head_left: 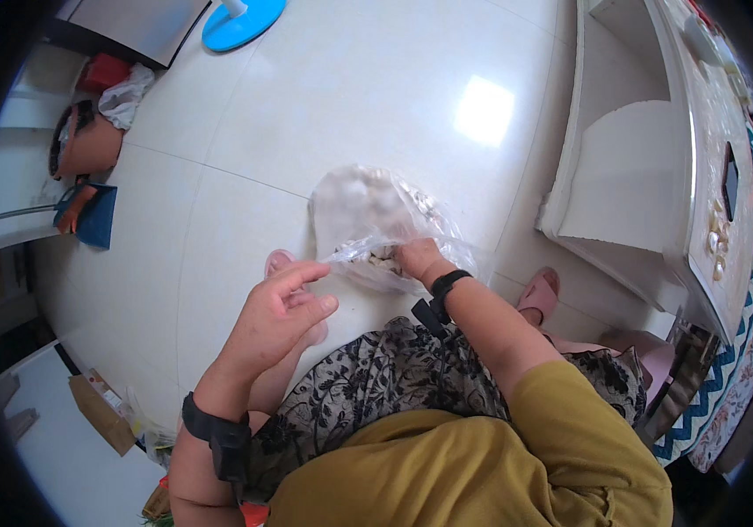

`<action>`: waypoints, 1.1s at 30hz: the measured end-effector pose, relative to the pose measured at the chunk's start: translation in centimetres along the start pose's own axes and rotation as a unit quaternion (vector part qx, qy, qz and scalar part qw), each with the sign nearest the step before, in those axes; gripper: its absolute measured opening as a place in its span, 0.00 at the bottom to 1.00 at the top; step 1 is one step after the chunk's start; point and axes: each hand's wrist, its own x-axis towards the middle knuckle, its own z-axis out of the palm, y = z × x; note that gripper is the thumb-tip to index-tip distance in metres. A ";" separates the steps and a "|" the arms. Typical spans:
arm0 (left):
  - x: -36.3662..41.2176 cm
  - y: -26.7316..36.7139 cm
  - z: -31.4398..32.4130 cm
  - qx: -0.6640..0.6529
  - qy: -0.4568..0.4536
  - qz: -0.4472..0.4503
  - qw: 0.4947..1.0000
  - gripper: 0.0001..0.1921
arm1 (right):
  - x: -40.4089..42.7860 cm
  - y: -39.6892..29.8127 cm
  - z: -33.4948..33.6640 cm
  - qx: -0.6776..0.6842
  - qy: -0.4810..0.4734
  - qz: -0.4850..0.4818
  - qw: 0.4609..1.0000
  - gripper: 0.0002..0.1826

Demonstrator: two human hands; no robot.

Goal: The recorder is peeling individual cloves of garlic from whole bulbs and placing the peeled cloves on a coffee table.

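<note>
On the tiled floor in front of me lies a clear plastic bag (363, 197), full of whitish lumps that look like garlic bulbs. Some of these bulbs (383, 258) show through its mouth on my side. My right hand (419, 257) reaches into that opening. Its fingers are hidden among the contents, so I cannot tell what they grip. To the left, my left hand (287, 306) is raised with thumb and index finger apart, holding nothing. The index fingertip is at the bag's left edge; whether it touches the plastic is unclear.
A white cabinet (620, 178) stands to the right, its top bearing a dark phone (731, 181) and small pale pieces (718, 240). A brown bin (90, 141) and blue dustpan (94, 214) are at left. A blue round base (243, 25) stands ahead.
</note>
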 end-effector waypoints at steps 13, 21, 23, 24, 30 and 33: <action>0.9 -0.1 -0.5 -0.052 0.083 0.101 0.990 0.25 | 1.6 -0.1 -2.5 0.219 0.127 0.045 0.966 0.18; 1.1 -0.1 -0.2 -0.086 0.070 0.089 0.990 0.26 | 4.9 -1.0 0.2 0.000 0.301 0.008 0.954 0.16; 0.9 0.5 -0.2 -0.077 0.060 0.076 0.992 0.26 | 5.2 -1.5 -0.7 -0.018 0.227 0.020 0.974 0.15; 0.8 0.5 -0.3 -0.076 0.064 0.075 0.992 0.26 | 5.1 -2.0 -1.8 -0.037 0.152 0.034 0.987 0.15; 1.0 0.8 0.1 -0.077 0.055 0.032 0.995 0.26 | 5.5 -2.2 -2.5 0.059 0.078 0.081 0.992 0.12; 1.5 0.6 0.4 -0.065 0.052 0.054 0.995 0.25 | 6.9 -1.4 -0.6 0.007 0.187 0.042 0.982 0.13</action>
